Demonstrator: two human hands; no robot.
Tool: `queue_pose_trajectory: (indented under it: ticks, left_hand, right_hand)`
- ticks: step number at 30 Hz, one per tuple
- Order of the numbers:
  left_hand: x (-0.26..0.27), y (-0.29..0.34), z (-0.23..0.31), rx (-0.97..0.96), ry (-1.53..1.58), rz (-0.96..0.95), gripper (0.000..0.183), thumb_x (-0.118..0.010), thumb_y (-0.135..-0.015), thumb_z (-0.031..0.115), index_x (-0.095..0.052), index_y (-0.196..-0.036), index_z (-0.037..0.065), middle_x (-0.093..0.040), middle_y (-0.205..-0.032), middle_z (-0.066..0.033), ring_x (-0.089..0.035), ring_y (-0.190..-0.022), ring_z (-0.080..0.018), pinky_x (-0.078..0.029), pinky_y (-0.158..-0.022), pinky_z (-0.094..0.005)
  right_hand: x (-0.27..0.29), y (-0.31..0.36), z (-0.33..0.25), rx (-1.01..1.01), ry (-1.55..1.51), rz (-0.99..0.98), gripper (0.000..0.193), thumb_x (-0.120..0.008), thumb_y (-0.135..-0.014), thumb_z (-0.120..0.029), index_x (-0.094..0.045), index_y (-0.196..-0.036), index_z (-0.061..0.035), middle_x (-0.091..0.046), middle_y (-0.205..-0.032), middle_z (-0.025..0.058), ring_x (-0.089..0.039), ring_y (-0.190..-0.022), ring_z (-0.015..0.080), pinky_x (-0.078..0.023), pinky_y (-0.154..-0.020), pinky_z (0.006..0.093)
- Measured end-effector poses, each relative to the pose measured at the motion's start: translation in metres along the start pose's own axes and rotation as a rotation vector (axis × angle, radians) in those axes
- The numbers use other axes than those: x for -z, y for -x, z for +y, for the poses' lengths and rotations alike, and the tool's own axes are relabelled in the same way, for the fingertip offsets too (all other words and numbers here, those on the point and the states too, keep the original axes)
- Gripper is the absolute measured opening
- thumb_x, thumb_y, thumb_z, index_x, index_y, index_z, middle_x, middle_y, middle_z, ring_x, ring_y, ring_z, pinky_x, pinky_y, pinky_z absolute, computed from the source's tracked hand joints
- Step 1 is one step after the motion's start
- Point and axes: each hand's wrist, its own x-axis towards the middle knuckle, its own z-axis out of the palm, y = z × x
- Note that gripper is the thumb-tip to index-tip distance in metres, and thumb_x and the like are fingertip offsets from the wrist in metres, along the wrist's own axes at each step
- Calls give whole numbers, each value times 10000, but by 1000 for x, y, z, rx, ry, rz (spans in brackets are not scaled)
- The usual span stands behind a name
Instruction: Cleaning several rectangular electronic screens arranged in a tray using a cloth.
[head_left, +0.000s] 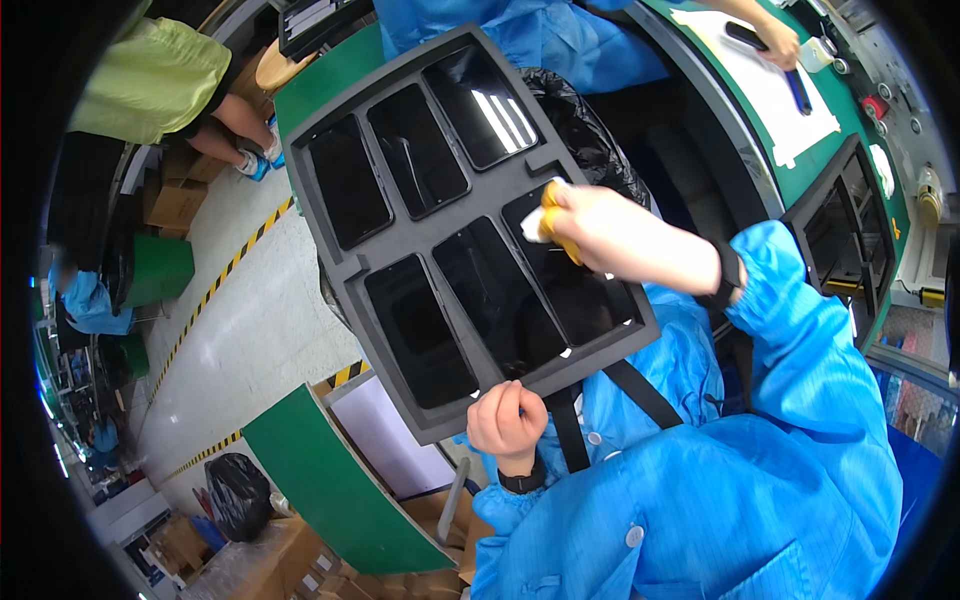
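Observation:
A dark grey foam tray (405, 232) lies tilted before me, its pockets holding several glossy black phone-sized glass panels (418, 335). The nearer row has small white tabs at its lower corners. My right hand (622, 236) is closed on a wad of white and yellow cloth (545, 222), over the right-hand panel (585, 300) of that row; the hand covers part of the panel. At the tray's near edge, my left hand (508, 425) has its fingers curled against the rim. Dark bands circle both wrists, and blue sleeves cover my arms.
Across from me sits a person in blue (540, 45). On the right, a green bench (845, 110) carries white paper, another person's hand (778, 42) with a dark tool, and a black frame (850, 235). A green-topped table (335, 480) and black bag (238, 495) stand left.

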Motion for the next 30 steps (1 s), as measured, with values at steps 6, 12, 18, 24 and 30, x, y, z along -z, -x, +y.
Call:
queue_pose_trajectory:
  ticks: [6, 12, 18, 24, 30]
  left_hand:
    - [0, -2, 3, 12, 42, 5, 121, -582, -692, -41, -600, -784, 36, -588, -761, -73, -559, -603, -238, -447, -533, -312]
    - [1, 1, 0, -3, 50, 0, 125, -583, -686, -43, -602, -782, 34, -588, -758, -76, -563, -600, -237, -449, -529, -314]
    - [2, 0, 0, -8, 52, 13, 131, -588, -682, -46, -602, -786, 33, -588, -760, -75, -568, -608, -232, -453, -531, -313]
    - [1, 1, -2, -13, 72, 11, 143, -592, -676, -51, -602, -793, 30, -590, -768, -77, -574, -616, -231, -457, -529, -307]
    - [4, 0, -5, -9, 76, 16, 153, -609, -669, -31, -616, -800, 48, -594, -783, -56, -578, -610, -208, -477, -517, -281]
  right_hand:
    - [-19, 9, -13, 194, -95, -35, 176, -607, -704, -16, -634, -866, 47, -570, -847, 179, -585, -794, 308, -494, -719, 362]
    - [5, 39, -28, 368, -160, -295, 148, -609, -727, -85, -649, -806, 35, -589, -884, 142, -583, -832, 263, -513, -747, 326]
    - [29, 34, -23, 530, -75, -485, 118, -623, -728, -101, -649, -772, 5, -600, -812, 106, -606, -793, 246, -528, -686, 334]
    - [37, 26, -21, 619, 140, -601, 101, -640, -715, -139, -645, -673, -47, -595, -736, 53, -617, -777, 203, -475, -739, 317]
    - [34, 14, -33, 625, 222, -684, 86, -648, -691, -134, -643, -656, -55, -592, -718, 66, -625, -733, 221, -488, -739, 331]
